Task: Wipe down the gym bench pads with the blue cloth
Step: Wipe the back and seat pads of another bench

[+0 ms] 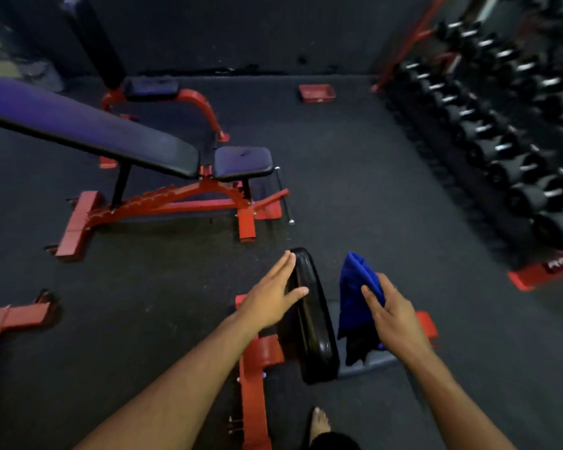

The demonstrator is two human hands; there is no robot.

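A black back pad of the near bench stands raised almost on edge in front of me, on a red frame. My left hand lies with straight fingers against the pad's top left edge. My right hand grips a bunched blue cloth just right of the pad, with the cloth hanging down over the grey seat pad. A second bench with a long dark back pad and a small seat pad stands farther off to the left.
A dumbbell rack runs along the right side. A red tray lies on the floor near the far wall. A third bench stands behind the second. A red frame piece juts in at left. My bare foot is below.
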